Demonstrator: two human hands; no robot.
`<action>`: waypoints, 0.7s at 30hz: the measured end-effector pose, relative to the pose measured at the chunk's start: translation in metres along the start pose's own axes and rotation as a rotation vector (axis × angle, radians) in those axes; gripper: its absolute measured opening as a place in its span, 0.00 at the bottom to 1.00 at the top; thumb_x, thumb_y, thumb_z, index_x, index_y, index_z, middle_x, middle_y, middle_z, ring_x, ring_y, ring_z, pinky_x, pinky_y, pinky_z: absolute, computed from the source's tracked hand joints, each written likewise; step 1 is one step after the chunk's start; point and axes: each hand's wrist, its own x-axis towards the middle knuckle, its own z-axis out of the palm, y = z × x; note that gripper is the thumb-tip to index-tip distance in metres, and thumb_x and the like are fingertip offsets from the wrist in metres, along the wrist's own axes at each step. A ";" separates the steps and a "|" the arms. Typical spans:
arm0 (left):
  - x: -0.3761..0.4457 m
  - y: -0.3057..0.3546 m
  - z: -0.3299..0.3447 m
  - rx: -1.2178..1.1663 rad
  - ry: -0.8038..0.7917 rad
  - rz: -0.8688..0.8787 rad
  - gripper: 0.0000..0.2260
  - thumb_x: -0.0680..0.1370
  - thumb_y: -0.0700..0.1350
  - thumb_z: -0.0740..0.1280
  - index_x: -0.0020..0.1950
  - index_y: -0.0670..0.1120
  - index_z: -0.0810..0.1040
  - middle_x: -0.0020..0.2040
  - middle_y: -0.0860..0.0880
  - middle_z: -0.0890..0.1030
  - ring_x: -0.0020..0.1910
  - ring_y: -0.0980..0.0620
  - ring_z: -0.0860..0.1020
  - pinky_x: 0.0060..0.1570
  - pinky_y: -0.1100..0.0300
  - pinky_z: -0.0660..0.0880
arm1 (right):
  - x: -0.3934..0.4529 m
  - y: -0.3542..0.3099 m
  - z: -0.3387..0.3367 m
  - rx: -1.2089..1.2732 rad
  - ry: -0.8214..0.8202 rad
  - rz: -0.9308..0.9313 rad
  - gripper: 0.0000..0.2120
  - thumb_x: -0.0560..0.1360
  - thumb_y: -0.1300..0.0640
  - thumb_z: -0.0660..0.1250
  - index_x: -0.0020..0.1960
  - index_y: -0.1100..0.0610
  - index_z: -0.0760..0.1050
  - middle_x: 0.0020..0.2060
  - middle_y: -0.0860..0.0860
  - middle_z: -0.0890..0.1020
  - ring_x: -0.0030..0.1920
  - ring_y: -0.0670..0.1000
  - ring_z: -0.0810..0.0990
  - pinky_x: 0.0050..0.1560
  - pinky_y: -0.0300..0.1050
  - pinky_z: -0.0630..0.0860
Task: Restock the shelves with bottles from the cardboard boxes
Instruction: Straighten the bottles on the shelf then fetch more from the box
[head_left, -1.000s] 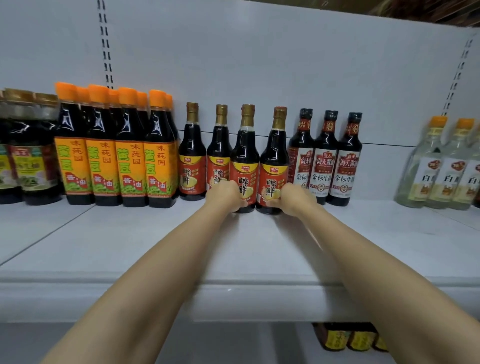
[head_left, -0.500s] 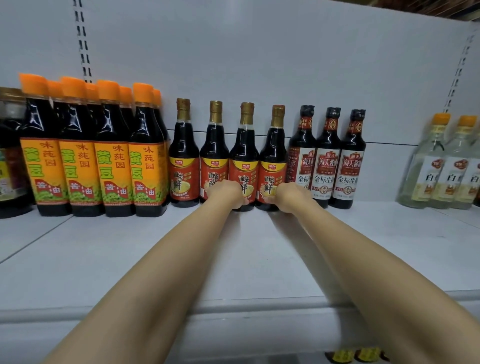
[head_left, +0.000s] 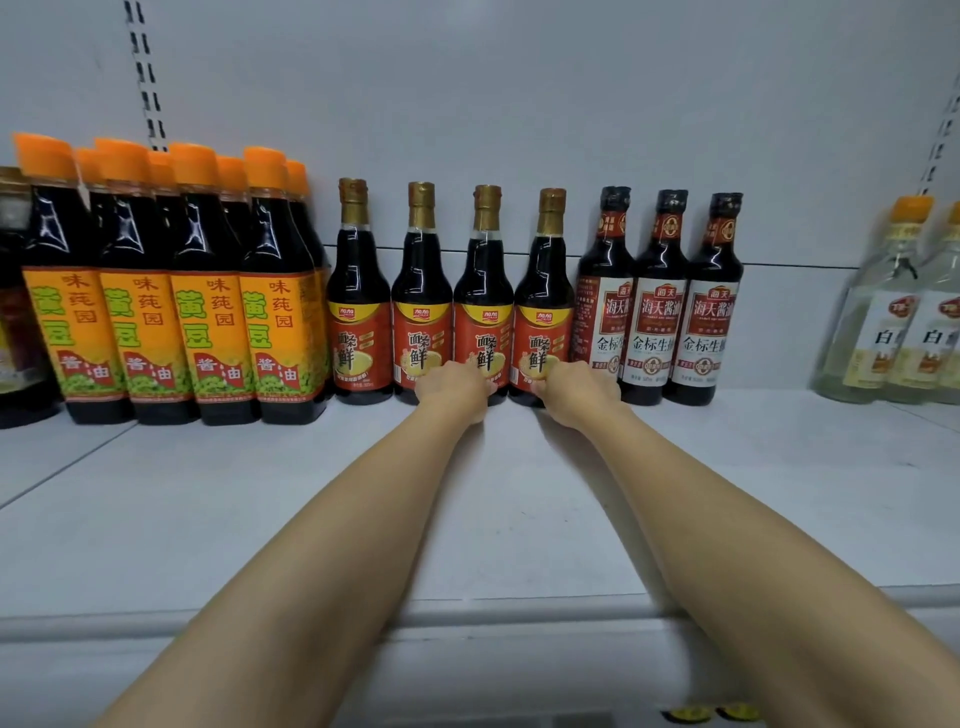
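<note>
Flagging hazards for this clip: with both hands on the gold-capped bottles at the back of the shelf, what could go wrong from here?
1. The left hand and right hand hold the third gold-capped bottle and fourth gold-capped bottle low at their bases; a push could tip these tall bottles.
2. The fourth bottle stands close to the black-capped soy sauce bottles; sliding it right might knock them.
3. Both arms reach deep over the shelf; pulling back carelessly could drag a bottle forward.

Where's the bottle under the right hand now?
Head view, centre: the rightmost gold-capped bottle stands at the shelf's back, beside the black-capped bottles, right hand at its base.
</note>
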 end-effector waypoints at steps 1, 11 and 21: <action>0.000 0.000 0.001 0.011 -0.004 0.008 0.19 0.83 0.50 0.55 0.73 0.45 0.63 0.64 0.43 0.74 0.61 0.42 0.74 0.46 0.53 0.68 | 0.000 0.001 0.001 -0.004 0.001 0.005 0.16 0.82 0.52 0.56 0.65 0.58 0.70 0.58 0.57 0.77 0.57 0.60 0.76 0.46 0.49 0.68; -0.003 -0.001 0.003 0.079 0.014 0.006 0.18 0.83 0.51 0.54 0.68 0.43 0.70 0.62 0.43 0.75 0.60 0.42 0.75 0.50 0.53 0.72 | 0.001 0.004 0.007 0.063 0.053 0.040 0.13 0.82 0.59 0.57 0.64 0.61 0.71 0.58 0.58 0.77 0.58 0.60 0.75 0.46 0.48 0.68; -0.001 0.000 0.000 0.079 -0.104 0.040 0.19 0.84 0.47 0.50 0.73 0.43 0.63 0.68 0.41 0.70 0.64 0.40 0.71 0.59 0.51 0.71 | 0.001 0.005 0.001 0.149 -0.064 0.091 0.13 0.80 0.61 0.58 0.63 0.62 0.72 0.59 0.58 0.77 0.58 0.59 0.76 0.49 0.48 0.70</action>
